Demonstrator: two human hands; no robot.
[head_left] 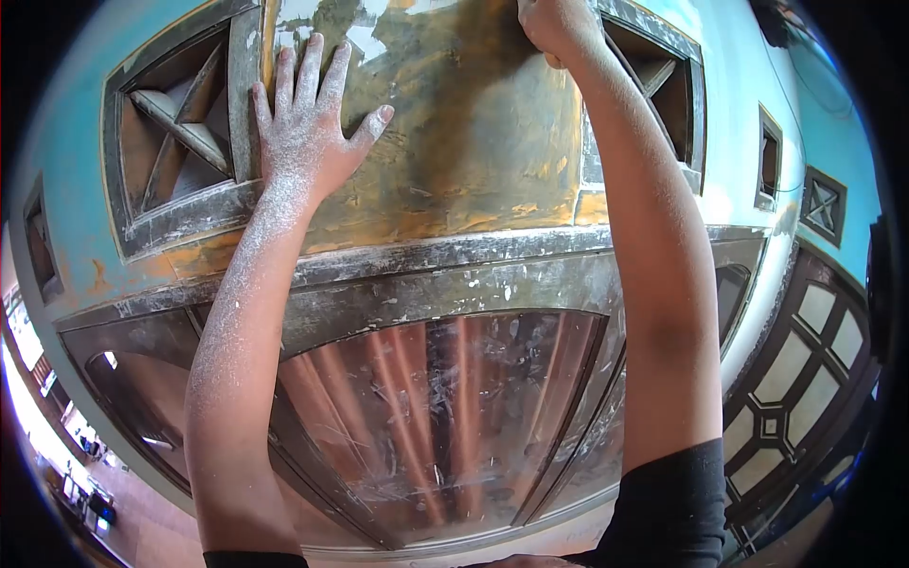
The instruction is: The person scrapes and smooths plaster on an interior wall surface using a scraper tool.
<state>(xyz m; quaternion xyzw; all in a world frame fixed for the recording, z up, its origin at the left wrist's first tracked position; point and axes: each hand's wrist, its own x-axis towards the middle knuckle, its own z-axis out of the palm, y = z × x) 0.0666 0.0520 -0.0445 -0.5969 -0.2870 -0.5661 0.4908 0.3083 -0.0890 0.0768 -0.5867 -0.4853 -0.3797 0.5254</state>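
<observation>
My left hand [305, 134] lies flat with spread fingers against a wall panel [445, 161] of patchy ochre and grey-brown, beside a dark wooden frame. White powder coats this hand and its forearm. At the top edge of the view my right hand [561, 30] is curled closed near the panel's upper right. The frame cuts off part of it, and what its fingers hold, if anything, is hidden. White patches [365, 40] show on the panel above my left fingers.
Vent openings with crossed slats stand left [180, 123] and right [653, 80] of the panel. Below runs a paint-spotted wooden ledge [445, 256] over an arched window [454, 417] with pinkish curtains behind it. A dark panelled door [795, 379] is at the right, and a tiled floor [156, 521] lies far below left.
</observation>
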